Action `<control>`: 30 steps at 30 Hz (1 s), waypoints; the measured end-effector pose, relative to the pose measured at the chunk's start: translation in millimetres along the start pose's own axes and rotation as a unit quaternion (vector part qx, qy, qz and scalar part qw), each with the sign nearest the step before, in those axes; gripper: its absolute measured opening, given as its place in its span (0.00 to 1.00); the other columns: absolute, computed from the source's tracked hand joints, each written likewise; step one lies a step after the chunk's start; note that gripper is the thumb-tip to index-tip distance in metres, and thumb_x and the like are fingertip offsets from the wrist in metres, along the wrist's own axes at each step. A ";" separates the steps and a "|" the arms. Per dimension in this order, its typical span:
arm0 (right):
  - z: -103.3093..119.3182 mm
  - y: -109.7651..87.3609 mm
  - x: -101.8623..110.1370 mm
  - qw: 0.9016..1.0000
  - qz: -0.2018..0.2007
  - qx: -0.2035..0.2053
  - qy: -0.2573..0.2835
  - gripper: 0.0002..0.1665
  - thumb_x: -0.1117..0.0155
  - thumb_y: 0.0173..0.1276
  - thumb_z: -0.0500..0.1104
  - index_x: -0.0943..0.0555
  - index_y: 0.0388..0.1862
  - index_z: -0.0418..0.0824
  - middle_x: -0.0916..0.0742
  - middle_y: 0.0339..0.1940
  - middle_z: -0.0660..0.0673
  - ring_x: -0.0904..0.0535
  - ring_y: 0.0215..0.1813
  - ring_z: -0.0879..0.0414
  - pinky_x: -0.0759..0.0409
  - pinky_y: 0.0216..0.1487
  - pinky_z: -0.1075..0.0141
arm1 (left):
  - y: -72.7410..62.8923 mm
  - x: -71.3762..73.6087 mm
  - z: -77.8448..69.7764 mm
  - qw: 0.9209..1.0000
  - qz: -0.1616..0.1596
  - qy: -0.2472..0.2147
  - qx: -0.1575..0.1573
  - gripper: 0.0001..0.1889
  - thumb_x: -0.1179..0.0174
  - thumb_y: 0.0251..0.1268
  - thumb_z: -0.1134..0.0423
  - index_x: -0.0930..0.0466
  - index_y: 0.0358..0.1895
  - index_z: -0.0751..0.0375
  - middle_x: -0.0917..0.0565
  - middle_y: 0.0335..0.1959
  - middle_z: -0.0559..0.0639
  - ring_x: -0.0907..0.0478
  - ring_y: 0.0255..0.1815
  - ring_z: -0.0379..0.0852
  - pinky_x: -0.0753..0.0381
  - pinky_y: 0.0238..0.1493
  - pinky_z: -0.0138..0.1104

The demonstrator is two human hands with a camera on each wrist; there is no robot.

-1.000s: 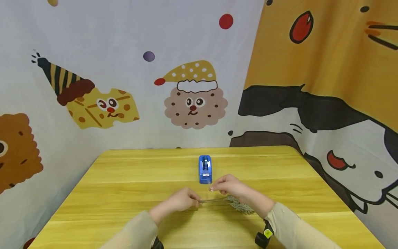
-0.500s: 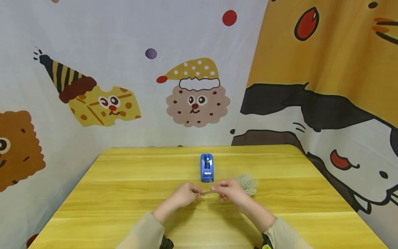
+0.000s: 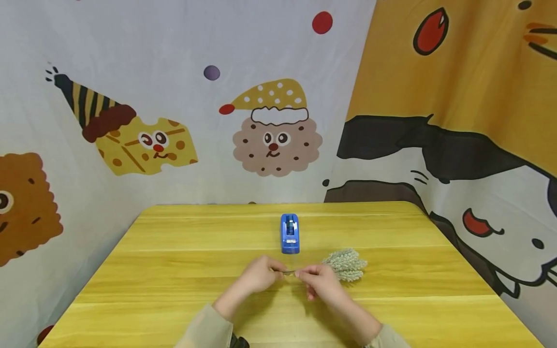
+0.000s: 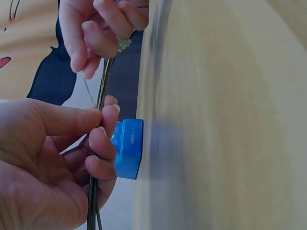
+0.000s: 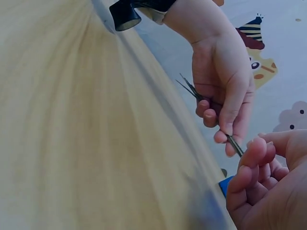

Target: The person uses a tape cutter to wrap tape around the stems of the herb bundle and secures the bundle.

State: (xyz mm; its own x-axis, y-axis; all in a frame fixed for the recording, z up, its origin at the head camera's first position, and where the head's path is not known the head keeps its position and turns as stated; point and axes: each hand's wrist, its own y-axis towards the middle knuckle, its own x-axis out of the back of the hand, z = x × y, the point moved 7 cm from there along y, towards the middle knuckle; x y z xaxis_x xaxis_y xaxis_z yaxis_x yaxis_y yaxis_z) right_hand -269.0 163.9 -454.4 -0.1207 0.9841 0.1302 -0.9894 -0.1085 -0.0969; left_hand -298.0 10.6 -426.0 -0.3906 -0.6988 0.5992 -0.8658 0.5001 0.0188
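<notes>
A bunch of dried flowers [image 3: 346, 265] with pale green, bushy heads lies to the right in the head view. My left hand [image 3: 260, 274] grips its thin dark stems [image 4: 92, 201], thumb against the curled fingers. Close by, my right hand [image 3: 321, 280] pinches at the stems with thumb and index finger, where a strip of clear tape [image 3: 293, 260] comes down from the blue tape dispenser [image 3: 290, 236]. The tape's end is hidden at the right fingertips. Stem ends stick out behind the left hand in the right wrist view.
The dispenser stands upright just beyond both hands on the yellow wood-grain table [image 3: 196, 241]. A cartoon-printed curtain [image 3: 174, 58] hangs behind the table's far edge and along its sides. A black wrist camera [image 5: 126, 15] sits on the left wrist.
My right hand has moved from above the stems, where it held the tape, down onto them. The stems were raised toward the dispenser, and the flower heads now show right of the right hand.
</notes>
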 end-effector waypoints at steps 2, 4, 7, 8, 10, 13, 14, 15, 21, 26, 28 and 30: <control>-3.6 -0.5 0.0 1.000 -0.007 -0.005 -0.001 0.20 0.34 0.64 0.43 0.18 0.44 0.25 0.25 0.16 0.50 0.32 0.13 0.63 0.29 0.17 0.72 | 0.3 -1.0 1.7 1.000 0.000 -0.004 -0.002 0.09 0.38 0.57 0.72 0.12 0.40 0.64 0.15 0.35 0.52 0.30 0.21 0.40 0.30 0.21 0.31; -5.5 -1.2 0.0 1.000 -0.012 -0.007 0.001 0.20 0.33 0.64 0.43 0.17 0.43 0.25 0.25 0.17 0.50 0.32 0.13 0.63 0.30 0.17 0.73 | 0.4 -1.8 3.2 1.000 0.000 -0.008 -0.005 0.10 0.38 0.57 0.72 0.12 0.40 0.64 0.15 0.35 0.52 0.30 0.20 0.40 0.30 0.21 0.31; -5.2 -1.6 -1.2 1.000 -0.016 -0.002 -0.001 0.19 0.33 0.64 0.42 0.17 0.42 0.25 0.24 0.18 0.49 0.32 0.14 0.63 0.31 0.17 0.73 | 0.1 -2.4 4.5 1.000 -0.001 -0.015 -0.005 0.10 0.39 0.57 0.72 0.12 0.40 0.65 0.15 0.33 0.51 0.32 0.18 0.39 0.32 0.19 0.30; -5.0 -1.7 -1.5 1.000 -0.017 0.002 -0.002 0.18 0.33 0.64 0.42 0.17 0.42 0.25 0.24 0.18 0.49 0.32 0.14 0.63 0.31 0.17 0.73 | -0.2 -2.3 4.9 1.000 0.000 -0.019 -0.004 0.10 0.39 0.57 0.72 0.12 0.40 0.65 0.15 0.33 0.50 0.33 0.17 0.39 0.33 0.18 0.29; -5.1 -1.6 -2.0 1.000 -0.019 0.008 -0.005 0.18 0.33 0.63 0.41 0.17 0.42 0.25 0.23 0.18 0.49 0.32 0.14 0.63 0.31 0.17 0.73 | -0.9 -1.7 5.2 1.000 0.001 -0.029 -0.002 0.10 0.39 0.58 0.72 0.12 0.40 0.65 0.16 0.31 0.50 0.34 0.16 0.38 0.34 0.17 0.29; -6.9 -1.0 -2.3 1.000 -0.026 0.011 -0.012 0.17 0.32 0.62 0.40 0.16 0.41 0.25 0.22 0.19 0.49 0.32 0.15 0.63 0.31 0.17 0.72 | -2.1 -1.0 5.4 0.999 0.004 -0.042 0.003 0.10 0.40 0.58 0.72 0.12 0.41 0.65 0.17 0.29 0.50 0.35 0.14 0.38 0.36 0.16 0.29; -8.0 -0.8 -2.1 0.999 -0.028 0.012 -0.016 0.17 0.32 0.63 0.41 0.16 0.41 0.25 0.22 0.19 0.49 0.33 0.15 0.63 0.31 0.17 0.72 | -2.5 -0.8 5.3 0.999 0.005 -0.044 0.004 0.10 0.40 0.59 0.73 0.13 0.41 0.65 0.17 0.29 0.50 0.35 0.14 0.38 0.36 0.15 0.29; -8.8 -0.5 -2.1 0.999 -0.030 0.011 -0.019 0.17 0.32 0.62 0.41 0.16 0.41 0.26 0.22 0.19 0.49 0.33 0.15 0.63 0.32 0.17 0.72 | -2.7 -0.6 5.4 0.999 0.006 -0.045 0.005 0.10 0.40 0.59 0.73 0.13 0.41 0.65 0.17 0.29 0.50 0.35 0.14 0.38 0.36 0.15 0.29; -12.3 -1.1 -2.2 0.999 -0.039 0.014 -0.022 0.16 0.33 0.63 0.40 0.16 0.41 0.25 0.24 0.16 0.50 0.34 0.14 0.61 0.34 0.17 0.71 | -1.8 0.9 5.6 0.999 0.008 -0.045 0.004 0.10 0.40 0.60 0.72 0.13 0.42 0.66 0.17 0.28 0.50 0.36 0.13 0.37 0.37 0.14 0.28; -13.3 -2.2 -1.6 0.999 -0.039 0.012 -0.024 0.15 0.34 0.64 0.38 0.17 0.41 0.24 0.26 0.14 0.51 0.35 0.14 0.62 0.35 0.17 0.72 | -0.1 1.9 6.3 0.999 0.011 -0.049 0.005 0.10 0.40 0.60 0.70 0.13 0.43 0.66 0.18 0.26 0.50 0.38 0.12 0.36 0.38 0.13 0.26; -13.5 -1.5 -1.2 0.999 -0.038 0.010 -0.020 0.16 0.35 0.64 0.37 0.18 0.41 0.22 0.27 0.14 0.51 0.35 0.14 0.61 0.34 0.17 0.71 | 0.5 1.9 6.4 0.999 0.012 -0.050 0.005 0.10 0.40 0.60 0.69 0.13 0.44 0.65 0.18 0.27 0.49 0.37 0.13 0.36 0.37 0.14 0.27; -13.6 -0.7 -1.0 0.999 -0.036 0.009 -0.013 0.16 0.35 0.65 0.37 0.18 0.41 0.21 0.27 0.14 0.50 0.35 0.14 0.61 0.33 0.17 0.71 | 0.7 2.4 5.2 0.999 0.013 -0.049 0.000 0.10 0.40 0.60 0.68 0.13 0.43 0.65 0.18 0.28 0.48 0.35 0.15 0.37 0.35 0.16 0.28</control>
State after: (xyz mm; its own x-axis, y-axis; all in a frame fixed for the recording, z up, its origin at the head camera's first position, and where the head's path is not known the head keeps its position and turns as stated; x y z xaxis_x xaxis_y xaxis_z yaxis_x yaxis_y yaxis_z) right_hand -267.1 164.9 -467.9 -0.0511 0.9855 0.1616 -0.9969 -0.0405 -0.0681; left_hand -301.2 6.6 -428.8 -0.4417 -0.7328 0.5176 -0.8550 0.5186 0.0046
